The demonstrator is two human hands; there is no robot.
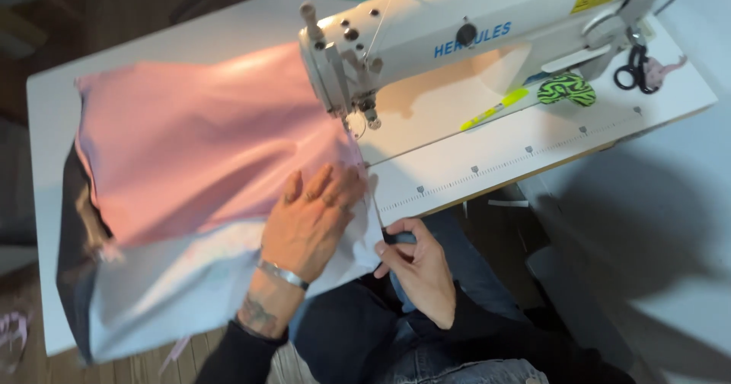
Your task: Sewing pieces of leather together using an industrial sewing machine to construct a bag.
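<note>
— How are the hands placed?

— The left hand (311,218) lies flat, palm down, on the pink cloth (205,137), its fingers (320,182) spread and stretched toward the needle of the sewing machine (457,38). It grips nothing; it only presses. A metal bracelet (282,274) sits at the wrist. The right hand (419,266) is below the front edge of the worktop (502,152), palm turned up, thumb and forefinger pinched shut on the corner of the white cloth (183,285).

— Where does the cloth lie?

— The pink layer spreads left of the machine head, its right edge just beside the needle. The white layer shows under it and hangs over the front edge, toward the person's lap. A dark layer shows along the far left side.

— Any open room?

— To the right of the needle the worktop is bare, with ruler marks along its front edge. Farther right lie a yellow marker (495,108), a green-and-black patterned disc (566,89) and black scissors (633,70).

— Surfaces?

— The cloth looks smooth with soft folds; the machine is glossy cream.
</note>
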